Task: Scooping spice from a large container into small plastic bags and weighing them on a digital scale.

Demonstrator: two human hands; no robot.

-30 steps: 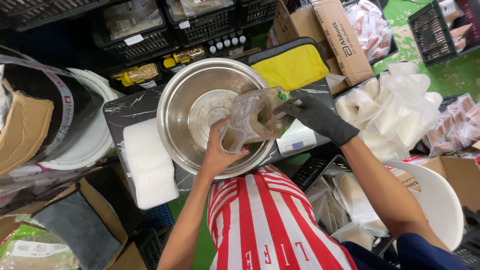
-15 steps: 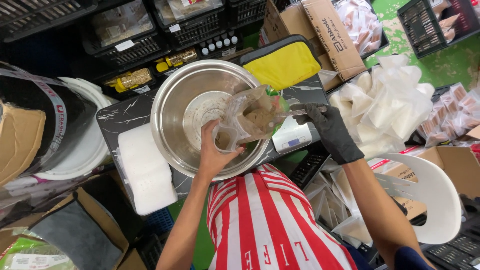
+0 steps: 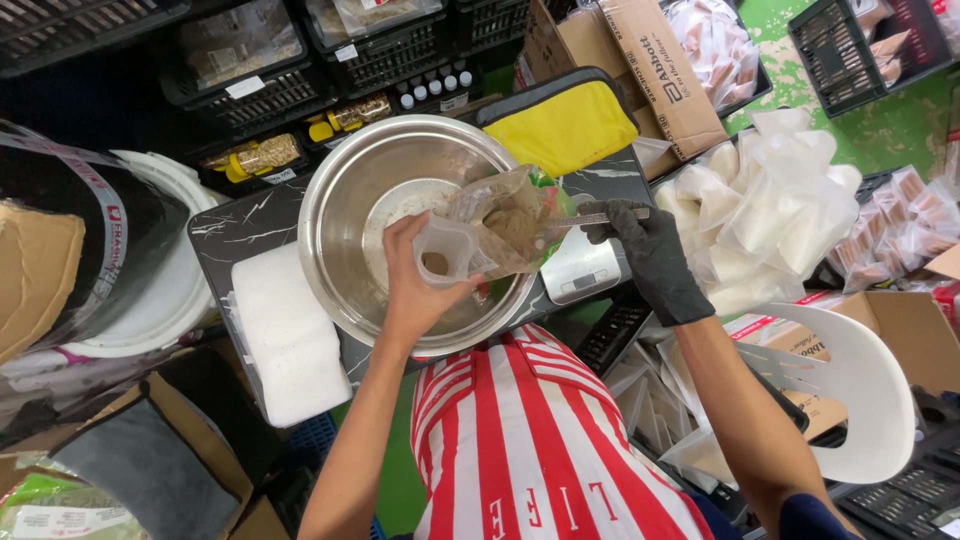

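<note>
My left hand [image 3: 418, 290] is bare and grips a clear plastic pouch [image 3: 490, 232] with brownish powder in it, held over a large steel bowl [image 3: 350, 200]. My right hand [image 3: 645, 250] wears a black glove and holds a thin metal spoon handle [image 3: 585, 218] whose tip goes into the pouch's mouth. The bowl has a pale residue at its bottom and rests on a dark marbled tabletop [image 3: 235, 230]. A small silver scale [image 3: 580, 270] sits on the table under my right hand.
A white foam block [image 3: 285, 340] lies left of the bowl. A yellow and black pouch [image 3: 560, 125] is behind it. A heap of white bags [image 3: 770, 200] is at the right, near cardboard boxes [image 3: 655, 60], black crates [image 3: 840, 40] and a white chair [image 3: 860, 390].
My right hand has moved right, off the pouch, and now holds the spoon at the pouch's mouth. My left hand has tipped the pouch lower over the bowl.
</note>
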